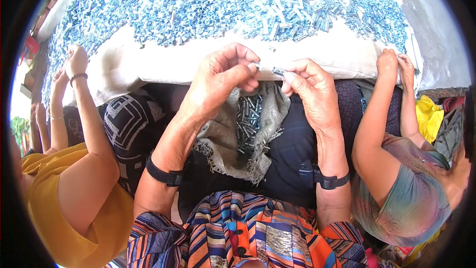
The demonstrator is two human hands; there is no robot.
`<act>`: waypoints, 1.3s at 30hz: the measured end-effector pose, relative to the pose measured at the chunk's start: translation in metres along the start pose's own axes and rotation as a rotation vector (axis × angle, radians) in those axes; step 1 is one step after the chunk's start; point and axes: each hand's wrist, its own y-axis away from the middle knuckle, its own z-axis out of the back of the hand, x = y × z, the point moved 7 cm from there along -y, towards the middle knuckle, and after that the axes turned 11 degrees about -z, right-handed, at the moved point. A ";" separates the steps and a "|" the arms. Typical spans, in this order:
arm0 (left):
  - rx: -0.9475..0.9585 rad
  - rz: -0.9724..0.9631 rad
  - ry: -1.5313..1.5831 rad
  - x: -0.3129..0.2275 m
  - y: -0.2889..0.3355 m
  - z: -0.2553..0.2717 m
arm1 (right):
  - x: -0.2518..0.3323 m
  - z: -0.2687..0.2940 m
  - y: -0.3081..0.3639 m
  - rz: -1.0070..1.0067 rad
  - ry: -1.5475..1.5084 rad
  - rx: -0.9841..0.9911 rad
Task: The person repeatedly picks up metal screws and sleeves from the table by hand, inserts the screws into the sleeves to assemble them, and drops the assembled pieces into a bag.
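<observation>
My left hand (225, 72) is raised over my lap, thumb and fingers pinched on a small shiny metal piece (256, 65), mostly hidden, its kind unclear. Facing it, my right hand (311, 89) holds a short metal bolt (278, 71) between thumb and fingers, its tip pointing left. A small gap separates the two pieces. Below them, on my lap, an open woven sack (218, 145) with frayed edges contains several metal bolts (248, 119).
Ahead, a pale cloth (317, 49) bears a wide heap of small metal sleeves and bolts (183, 15). On my left a person in a yellow top (79, 208) works at the cloth; another person in a patterned top (411, 198) sits close on my right. Yellow fabric (427, 119) lies at far right.
</observation>
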 end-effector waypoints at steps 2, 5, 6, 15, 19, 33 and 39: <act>0.004 -0.004 0.087 -0.002 0.011 -0.002 | 0.003 -0.012 0.005 0.013 -0.021 0.026; 0.031 -0.030 0.121 -0.002 0.021 -0.007 | 0.003 -0.027 0.012 0.062 -0.019 0.104; 0.029 -0.040 0.135 -0.004 0.023 -0.007 | 0.002 -0.028 0.013 0.055 -0.052 0.097; 0.153 0.008 0.018 -0.009 0.033 -0.006 | -0.004 -0.035 0.021 -0.017 -0.108 0.166; 0.343 0.199 0.200 -0.002 0.047 -0.016 | -0.018 -0.055 0.033 -0.286 -0.379 0.455; 0.323 0.143 -0.219 0.009 0.033 0.013 | -0.007 -0.024 0.003 -0.089 0.262 0.144; 0.066 -0.406 -1.116 -0.011 -0.031 -0.009 | 0.030 0.008 -0.064 0.323 0.842 -0.372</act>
